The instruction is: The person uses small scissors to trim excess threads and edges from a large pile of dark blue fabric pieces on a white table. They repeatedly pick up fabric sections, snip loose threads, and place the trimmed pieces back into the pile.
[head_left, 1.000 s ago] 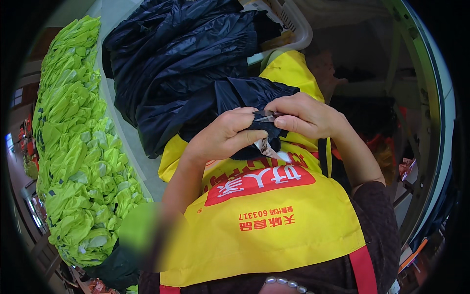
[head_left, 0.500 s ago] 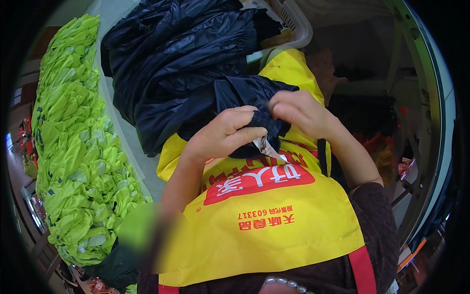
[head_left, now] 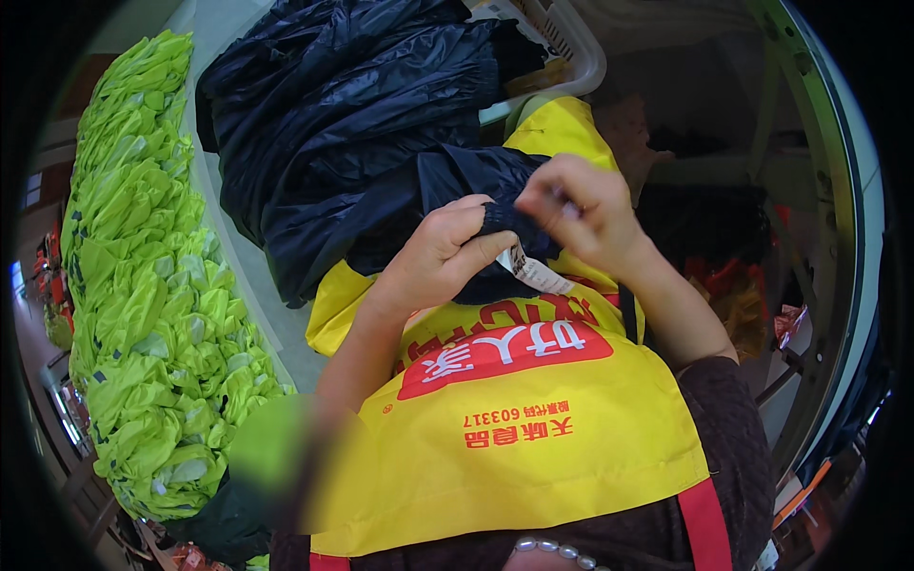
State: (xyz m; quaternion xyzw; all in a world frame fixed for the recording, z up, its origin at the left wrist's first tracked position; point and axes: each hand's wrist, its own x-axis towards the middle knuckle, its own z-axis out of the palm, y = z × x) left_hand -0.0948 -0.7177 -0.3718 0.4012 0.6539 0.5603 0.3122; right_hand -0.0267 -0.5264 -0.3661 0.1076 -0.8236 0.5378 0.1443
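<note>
A shiny dark navy garment (head_left: 352, 124) lies bunched over my lap and the table edge. My left hand (head_left: 436, 255) pinches its gathered elastic edge (head_left: 497, 221) between thumb and fingers. Next to that thumb a white label (head_left: 539, 274) with print hangs from the cloth. My right hand (head_left: 592, 211) is raised just right of the gathered edge, fingers curled together and slightly blurred. Something small and pale shows between them, too unclear to name.
A long heap of bright lime-green garments (head_left: 143, 285) lies along the left. Behind the navy cloth stands a white plastic basket (head_left: 586, 57). I wear a yellow apron (head_left: 533, 485) with red straps. A metal frame (head_left: 795, 143) stands at the right.
My right hand has lifted slightly up and to the right, away from the gathered edge. The label now lies flatter and shows more of its face. My left hand keeps its pinch.
</note>
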